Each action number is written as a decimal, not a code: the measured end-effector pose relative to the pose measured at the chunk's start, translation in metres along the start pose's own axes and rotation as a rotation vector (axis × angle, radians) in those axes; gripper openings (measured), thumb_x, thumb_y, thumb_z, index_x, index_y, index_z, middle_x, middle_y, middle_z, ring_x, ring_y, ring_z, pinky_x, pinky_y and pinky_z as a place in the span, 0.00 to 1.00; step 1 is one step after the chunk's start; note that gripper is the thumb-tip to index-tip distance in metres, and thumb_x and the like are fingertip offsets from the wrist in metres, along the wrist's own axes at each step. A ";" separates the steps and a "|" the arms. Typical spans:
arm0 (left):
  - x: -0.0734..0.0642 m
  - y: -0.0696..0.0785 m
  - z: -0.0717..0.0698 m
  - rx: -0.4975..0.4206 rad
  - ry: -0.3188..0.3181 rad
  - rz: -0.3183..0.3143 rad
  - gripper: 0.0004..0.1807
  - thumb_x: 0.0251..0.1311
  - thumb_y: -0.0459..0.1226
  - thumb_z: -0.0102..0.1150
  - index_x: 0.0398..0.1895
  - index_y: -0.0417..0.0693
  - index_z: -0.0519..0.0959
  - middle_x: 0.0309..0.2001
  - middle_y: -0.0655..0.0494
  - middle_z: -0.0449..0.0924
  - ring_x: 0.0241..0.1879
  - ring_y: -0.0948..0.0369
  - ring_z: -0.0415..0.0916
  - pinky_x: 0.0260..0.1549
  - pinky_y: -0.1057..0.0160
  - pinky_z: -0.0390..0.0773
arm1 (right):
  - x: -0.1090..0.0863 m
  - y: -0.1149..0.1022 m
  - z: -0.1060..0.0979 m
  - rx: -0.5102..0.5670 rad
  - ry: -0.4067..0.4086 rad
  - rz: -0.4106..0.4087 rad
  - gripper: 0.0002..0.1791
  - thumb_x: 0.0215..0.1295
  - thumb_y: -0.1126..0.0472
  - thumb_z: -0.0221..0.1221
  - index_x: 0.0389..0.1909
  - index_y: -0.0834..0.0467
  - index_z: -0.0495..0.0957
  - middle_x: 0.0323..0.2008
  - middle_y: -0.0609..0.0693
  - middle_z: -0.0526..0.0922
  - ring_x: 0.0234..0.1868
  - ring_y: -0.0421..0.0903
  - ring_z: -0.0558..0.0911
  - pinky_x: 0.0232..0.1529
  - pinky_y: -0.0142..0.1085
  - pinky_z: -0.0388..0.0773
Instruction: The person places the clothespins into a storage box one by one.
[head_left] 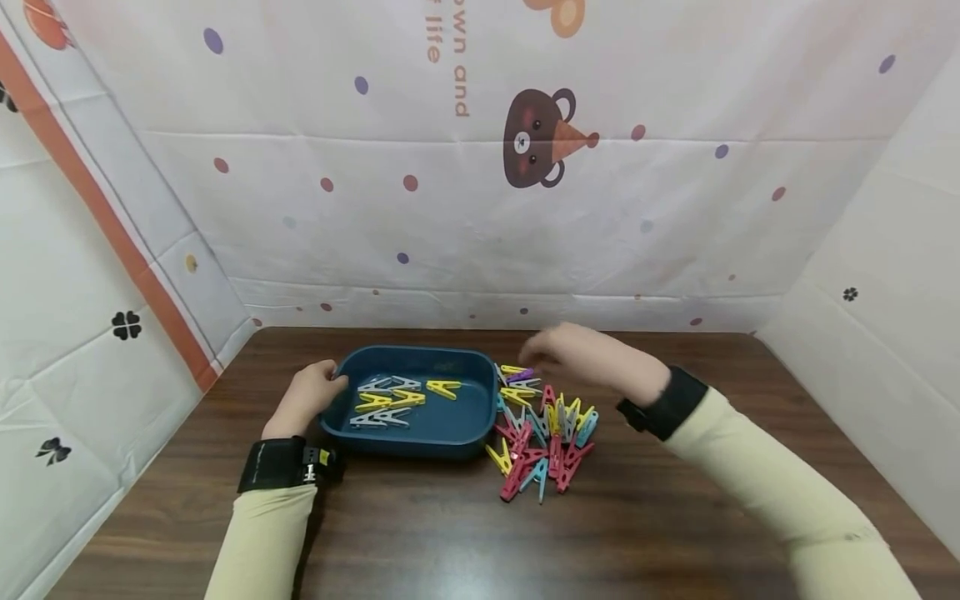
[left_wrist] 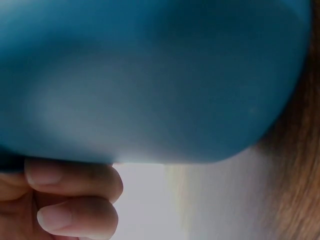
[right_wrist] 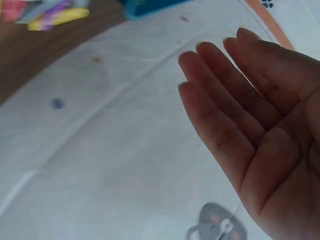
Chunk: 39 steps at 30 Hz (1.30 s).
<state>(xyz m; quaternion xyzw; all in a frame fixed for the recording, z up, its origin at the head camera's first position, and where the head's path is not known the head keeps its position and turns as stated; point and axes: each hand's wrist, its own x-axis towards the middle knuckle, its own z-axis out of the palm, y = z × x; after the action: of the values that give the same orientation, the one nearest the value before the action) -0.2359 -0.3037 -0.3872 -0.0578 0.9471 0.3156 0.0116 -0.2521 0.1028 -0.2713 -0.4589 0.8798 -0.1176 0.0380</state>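
A dark blue plastic basin (head_left: pixel 453 425) stands on the table, with several yellow clothespins (head_left: pixel 444 389) and grey clothespins (head_left: pixel 381 417) lying in it. At the basin's left side, my left hand (head_left: pixel 303 398) grips the rim; the left wrist view shows bent fingers (left_wrist: pixel 75 180) against the basin's edge. Right of the basin lies a loose pile of red, yellow, blue, grey and purple clothespins (head_left: pixel 556 454). My right hand (head_left: pixel 581 354) is in the air above the back of that pile. Its palm is bare and its fingers (right_wrist: pixel 215 120) are loosely extended, holding nothing.
The brown wooden table (head_left: pixel 660 517) meets a white printed cloth (head_left: pixel 450 225) behind it. More pale cloth (head_left: pixel 862 283) hangs on the right and on the left. The clothespin pile sits close against the basin's right wall.
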 end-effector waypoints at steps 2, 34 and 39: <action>0.000 0.001 -0.001 0.005 0.004 0.006 0.14 0.72 0.37 0.49 0.26 0.45 0.62 0.23 0.54 0.62 0.26 0.57 0.64 0.29 0.61 0.64 | -0.019 0.006 0.009 -0.028 0.019 -0.001 0.12 0.69 0.70 0.61 0.50 0.60 0.85 0.46 0.54 0.89 0.46 0.48 0.88 0.48 0.42 0.85; 0.001 0.002 0.001 0.007 -0.010 -0.028 0.13 0.73 0.37 0.49 0.28 0.44 0.64 0.26 0.52 0.62 0.29 0.56 0.65 0.30 0.60 0.64 | -0.085 0.065 0.111 -0.410 0.211 -0.072 0.12 0.57 0.67 0.72 0.42 0.57 0.85 0.40 0.51 0.87 0.41 0.46 0.87 0.41 0.39 0.85; 0.002 0.001 0.000 0.009 -0.014 -0.028 0.14 0.74 0.37 0.49 0.28 0.43 0.64 0.26 0.52 0.61 0.29 0.55 0.65 0.30 0.60 0.64 | -0.084 0.063 0.107 -0.361 0.155 -0.056 0.09 0.57 0.63 0.73 0.38 0.56 0.84 0.34 0.47 0.86 0.35 0.41 0.84 0.37 0.36 0.83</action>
<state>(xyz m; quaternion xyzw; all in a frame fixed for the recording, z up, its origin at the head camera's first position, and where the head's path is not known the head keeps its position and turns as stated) -0.2380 -0.3028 -0.3867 -0.0686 0.9474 0.3117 0.0229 -0.2356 0.1881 -0.3935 -0.4721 0.8738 0.0059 -0.1162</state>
